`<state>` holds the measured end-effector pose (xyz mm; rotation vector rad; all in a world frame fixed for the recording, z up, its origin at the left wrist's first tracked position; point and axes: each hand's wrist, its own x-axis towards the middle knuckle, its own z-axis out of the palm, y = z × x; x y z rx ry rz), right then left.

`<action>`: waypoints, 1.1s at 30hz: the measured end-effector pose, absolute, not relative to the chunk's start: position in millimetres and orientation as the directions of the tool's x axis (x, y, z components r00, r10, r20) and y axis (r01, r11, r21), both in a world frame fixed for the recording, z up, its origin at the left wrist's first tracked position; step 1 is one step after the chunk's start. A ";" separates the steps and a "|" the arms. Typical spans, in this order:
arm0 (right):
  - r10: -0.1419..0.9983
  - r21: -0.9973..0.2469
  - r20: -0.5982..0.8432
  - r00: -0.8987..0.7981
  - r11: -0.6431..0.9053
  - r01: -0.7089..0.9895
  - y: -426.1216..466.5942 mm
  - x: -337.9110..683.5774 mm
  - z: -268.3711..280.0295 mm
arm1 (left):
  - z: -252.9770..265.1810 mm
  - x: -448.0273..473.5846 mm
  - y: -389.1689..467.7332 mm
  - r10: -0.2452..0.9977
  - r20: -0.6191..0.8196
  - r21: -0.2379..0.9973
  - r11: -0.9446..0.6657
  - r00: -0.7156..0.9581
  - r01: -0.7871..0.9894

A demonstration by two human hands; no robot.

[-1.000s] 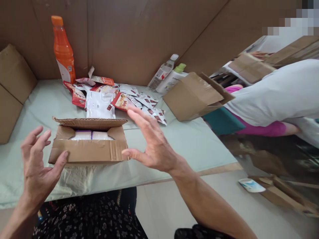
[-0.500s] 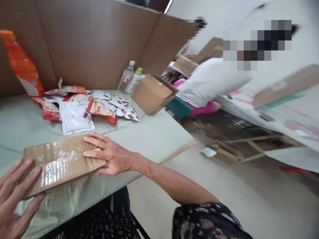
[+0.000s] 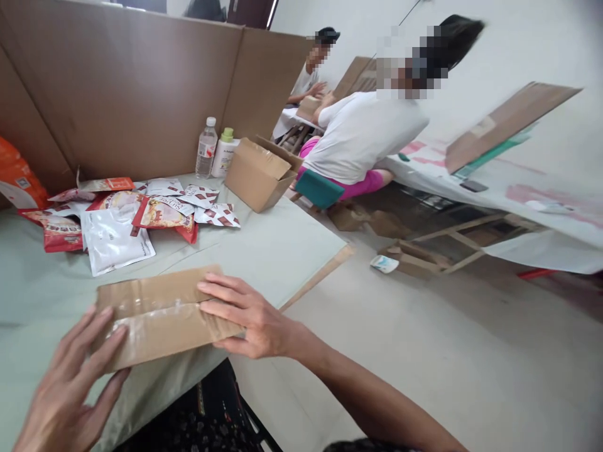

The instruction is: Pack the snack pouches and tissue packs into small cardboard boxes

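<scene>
The spread fingers of the left hand [image 3: 78,376] and right hand [image 3: 258,319] lie open on opposite ends of the cardboard box [image 3: 162,323], and light, even pressure from both sides would probably keep its shiny, seamed top flat. The box rests near the front edge of a pale green cloth [image 3: 277,251], with a heap of packets [image 3: 164,213] behind it and a carton [image 3: 254,179] and clear bottle [image 3: 206,154] farther back. Beyond a tall cardboard screen [image 3: 155,81], a person in a white shirt [image 3: 360,138] sits with back turned.
</scene>
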<state>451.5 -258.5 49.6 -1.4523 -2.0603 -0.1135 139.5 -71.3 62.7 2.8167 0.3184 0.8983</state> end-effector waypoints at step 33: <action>0.542 -0.235 0.643 0.541 -0.533 0.813 -334.4 638.9 -12.0 | 52.5 189.3 -113.6 0.228 0.100 0.903 -0.429 0.969 0.008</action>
